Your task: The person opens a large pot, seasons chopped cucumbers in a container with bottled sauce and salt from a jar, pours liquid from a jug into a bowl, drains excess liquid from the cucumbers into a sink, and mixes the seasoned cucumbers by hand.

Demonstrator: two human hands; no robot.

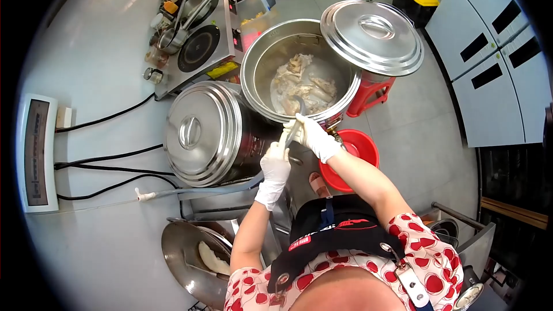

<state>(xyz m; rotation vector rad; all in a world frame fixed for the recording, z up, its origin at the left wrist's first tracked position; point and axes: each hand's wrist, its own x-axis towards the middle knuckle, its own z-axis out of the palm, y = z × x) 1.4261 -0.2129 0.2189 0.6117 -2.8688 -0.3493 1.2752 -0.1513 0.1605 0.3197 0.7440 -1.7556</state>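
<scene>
Both my hands wear white gloves and are closed round a grey hose [302, 105] at the near rim of a large open steel pot [250, 83]. My right hand [311, 138] grips it nearer the end, at the rim. Lower down the hose, my left hand [275, 171] holds it just outside the pot. The hose's curved end reaches in over pale chunks [296, 83] that look like meat or bones, lying at the bottom. Whether water runs from the hose I cannot tell.
A lidded steel pot [201, 132] stands to the left. Another lid [371, 37] rests over a red stool [368, 95] at the right. A red basin [357, 150] is on the floor. Beyond are an induction cooker [199, 49] and ladles; a wok [184, 259] sits lower left.
</scene>
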